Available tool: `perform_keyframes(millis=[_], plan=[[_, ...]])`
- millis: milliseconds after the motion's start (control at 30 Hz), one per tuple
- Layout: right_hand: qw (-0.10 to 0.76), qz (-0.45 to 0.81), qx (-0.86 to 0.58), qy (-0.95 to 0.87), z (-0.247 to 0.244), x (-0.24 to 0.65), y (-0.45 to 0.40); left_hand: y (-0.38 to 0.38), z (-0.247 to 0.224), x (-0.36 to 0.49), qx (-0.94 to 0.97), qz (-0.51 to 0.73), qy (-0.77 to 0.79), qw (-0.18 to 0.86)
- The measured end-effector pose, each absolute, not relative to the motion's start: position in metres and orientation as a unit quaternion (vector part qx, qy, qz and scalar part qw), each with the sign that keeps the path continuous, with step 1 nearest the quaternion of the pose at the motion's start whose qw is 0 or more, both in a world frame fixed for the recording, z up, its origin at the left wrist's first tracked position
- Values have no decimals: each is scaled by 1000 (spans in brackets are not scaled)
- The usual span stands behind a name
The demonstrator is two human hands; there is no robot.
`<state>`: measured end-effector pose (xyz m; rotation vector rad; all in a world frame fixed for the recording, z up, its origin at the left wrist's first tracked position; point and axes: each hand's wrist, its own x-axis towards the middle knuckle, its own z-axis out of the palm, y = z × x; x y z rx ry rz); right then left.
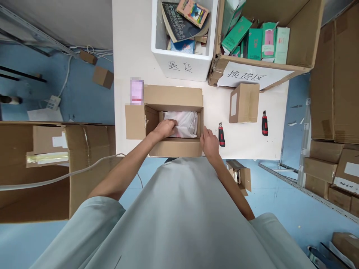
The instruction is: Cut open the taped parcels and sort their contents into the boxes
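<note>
White and crinkled, a package lay inside the open cardboard box on the table. The left hand touched it with curled fingers, whether gripping I couldn't tell; the right hand pinched the box's near right corner.

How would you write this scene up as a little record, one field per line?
Left hand: inside the open carton, touching a white-wrapped packet; grip unclear
Right hand: at the carton's near right corner
Surface: white table
Right of carton: nearer cutter, farther cutter, small cardboard box
Beyond carton: white bin with books, large cardboard box with green boxes
</note>
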<state>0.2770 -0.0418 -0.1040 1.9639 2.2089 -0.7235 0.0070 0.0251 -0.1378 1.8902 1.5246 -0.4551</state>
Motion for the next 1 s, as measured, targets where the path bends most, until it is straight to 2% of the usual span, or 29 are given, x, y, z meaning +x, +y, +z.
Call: perform_keyframes(millis=[133,233,333,433,533,633,800,1000], plan=[[63,-232,643,727,-93,279,-42,23,-133,2,632,-102,686,346],[42,-185,637,747,-82,272,-38,29,-133,2,582,-62,730,353],[25,-170,544,821,-81,247,-21,37,-136,4,579,-45,734,353],[102,-202,415,881,-100,208,12,43,-139,1,596,-55,725,340],[211,-226,361,880,-125,176,42,43,-143,-3,627,-81,697,339],[261,-250,369,856,-143,163,52,37,-149,-2,654,-90,664,351],[272,-274,409,827,-151,165,43,21,-163,5,694,-87,607,378],[271,-362,496,741,-156,167,54,20,-189,3,711,-106,565,406]])
